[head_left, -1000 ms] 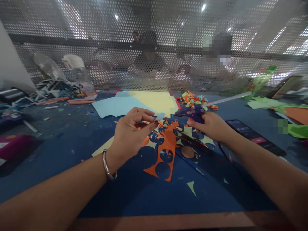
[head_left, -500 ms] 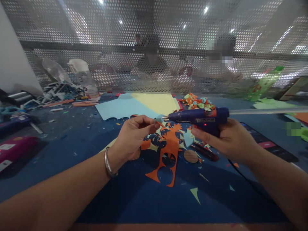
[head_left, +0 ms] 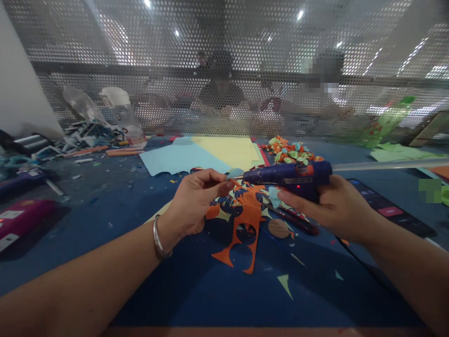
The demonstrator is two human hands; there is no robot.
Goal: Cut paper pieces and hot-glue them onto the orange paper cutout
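Observation:
My left hand (head_left: 196, 199), a silver bangle at its wrist, pinches a small light blue paper piece (head_left: 235, 173) with a bit of orange beneath it. My right hand (head_left: 329, 206) is wrapped round a dark blue glue gun (head_left: 280, 174) with a red light showing. Its metal nozzle points left and meets the blue paper at my left fingertips; whether glue is coming out I cannot tell. A long clear glue stick (head_left: 382, 164) juts from the gun's back. Below lies an orange paper sheet (head_left: 242, 224) with round holes cut in it, among paper scraps.
Blue and yellow sheets (head_left: 182, 154) lie at the back beside a heap of small paper pieces (head_left: 293, 150). A phone (head_left: 389, 208), a wooden disc (head_left: 278, 228) and a dark red tool (head_left: 301, 222) lie to the right. A water bottle (head_left: 122, 114) stands back left, before a perforated metal screen (head_left: 168, 84).
The glue gun has shifted slightly left and down, its nozzle coming closer onto the blue paper piece. My left hand keeps nearly the same place and pinch.

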